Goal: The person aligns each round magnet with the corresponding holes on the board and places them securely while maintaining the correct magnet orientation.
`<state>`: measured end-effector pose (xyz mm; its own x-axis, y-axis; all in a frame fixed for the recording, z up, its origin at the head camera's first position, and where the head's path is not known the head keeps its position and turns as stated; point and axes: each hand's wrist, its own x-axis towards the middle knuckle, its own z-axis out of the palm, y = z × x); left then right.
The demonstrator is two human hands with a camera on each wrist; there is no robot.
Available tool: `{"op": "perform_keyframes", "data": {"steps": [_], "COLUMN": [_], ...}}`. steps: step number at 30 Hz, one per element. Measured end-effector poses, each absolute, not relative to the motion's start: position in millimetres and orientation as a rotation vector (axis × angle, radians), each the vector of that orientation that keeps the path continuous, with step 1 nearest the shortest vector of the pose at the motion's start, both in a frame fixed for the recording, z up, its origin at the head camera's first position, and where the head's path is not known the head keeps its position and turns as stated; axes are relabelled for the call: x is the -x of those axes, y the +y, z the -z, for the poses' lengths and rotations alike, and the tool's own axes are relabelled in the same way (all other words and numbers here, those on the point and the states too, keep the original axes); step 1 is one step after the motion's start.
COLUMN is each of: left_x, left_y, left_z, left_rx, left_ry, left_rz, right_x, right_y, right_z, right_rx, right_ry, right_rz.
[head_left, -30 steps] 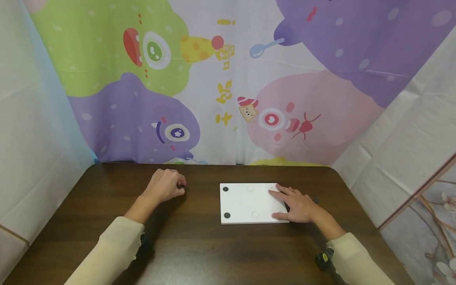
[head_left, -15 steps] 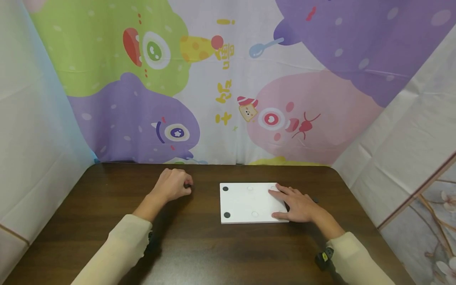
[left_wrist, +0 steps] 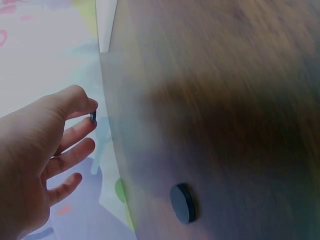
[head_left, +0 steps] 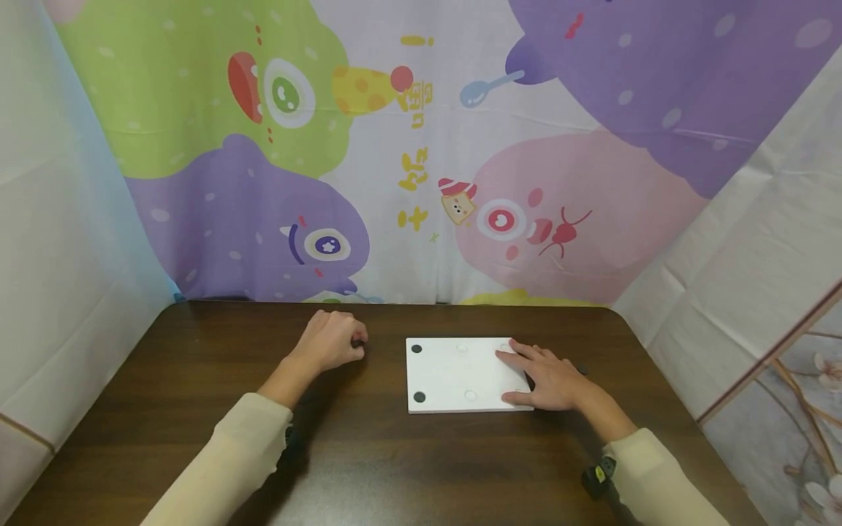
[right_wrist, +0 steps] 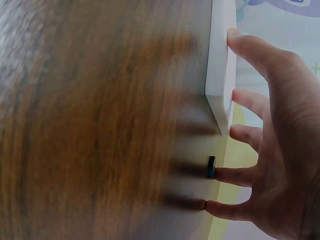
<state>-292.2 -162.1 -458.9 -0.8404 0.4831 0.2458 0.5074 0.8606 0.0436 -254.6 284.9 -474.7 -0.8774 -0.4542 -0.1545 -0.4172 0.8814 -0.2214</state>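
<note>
A white rectangular board lies on the table, with a dark round disc in each left corner and shallow round recesses elsewhere. My right hand rests its thumb and fingers on the board's right end, fingers spread. Left of the board, my left hand is above the table. Its thumb and index finger pinch a small dark disc, while the other fingers are loosely bent. Another dark disc lies on the table in the left wrist view. One more dark disc is close to my right hand's fingers.
The dark brown wooden table reaches back to a cartoon-printed curtain. Pale cloth hangs at both sides. A small dark device is at the right sleeve's cuff.
My left hand has moved right, closer to the board, still pinching the small disc. The right hand and the board have stayed in place.
</note>
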Motion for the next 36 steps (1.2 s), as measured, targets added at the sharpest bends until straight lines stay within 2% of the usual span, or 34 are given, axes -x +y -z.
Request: {"op": "perform_keyframes", "data": {"steps": [36], "left_x": [296.6], "left_y": [-124.4], "left_z": [461.7], "left_rx": [0.823], "left_ry": [-2.763], "left_rz": [0.206], "right_x": [255.1], "right_y": [285.7], "right_z": [476.4], "right_rx": [0.679], "right_ry": [2.86], "right_rz": [0.262]}}
